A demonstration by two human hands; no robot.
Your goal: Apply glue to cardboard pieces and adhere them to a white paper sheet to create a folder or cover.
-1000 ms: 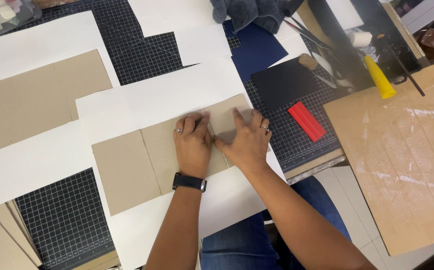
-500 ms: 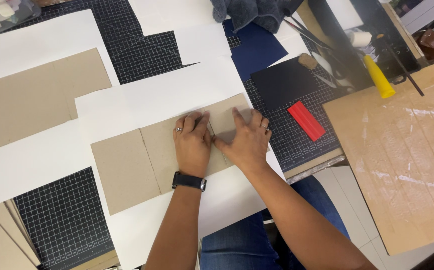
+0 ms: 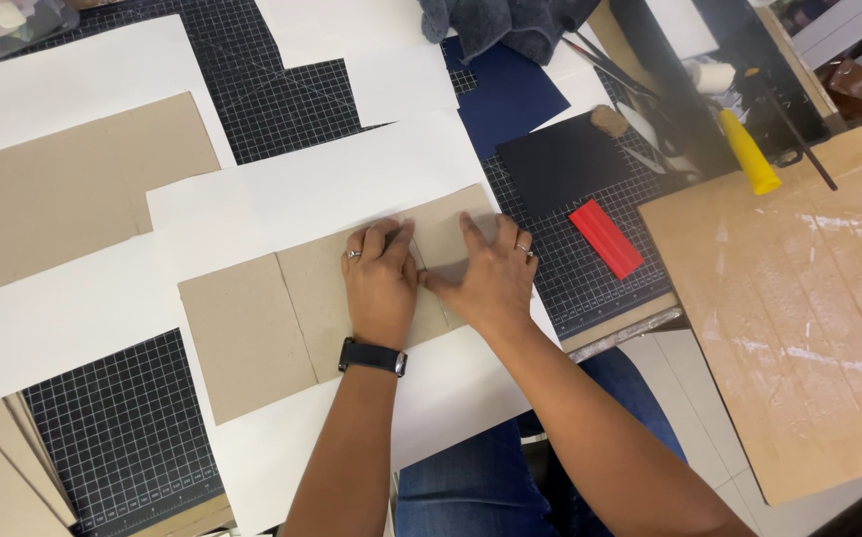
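Both palms are pressed flat on the grey cardboard panels (image 3: 282, 318), left hand (image 3: 381, 283) and right hand (image 3: 486, 273) side by side, fingers spread, nothing clenched. The panels are laid on a white paper sheet (image 3: 332, 189) under the hands, and a red block (image 3: 605, 239) is seen just right of the right hand.

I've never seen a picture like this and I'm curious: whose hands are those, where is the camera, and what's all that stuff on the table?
The camera sits on a person's head and looks down, so you see their own arms. The left hand, with a dark watch on its wrist, and the right hand press flat on brown cardboard pieces. These lie on a big white paper sheet, over a black cutting mat with grid lines. Nearby lie a red block, a yellow handle and a dark blue sheet. Nothing is lifted; the hands just press down.
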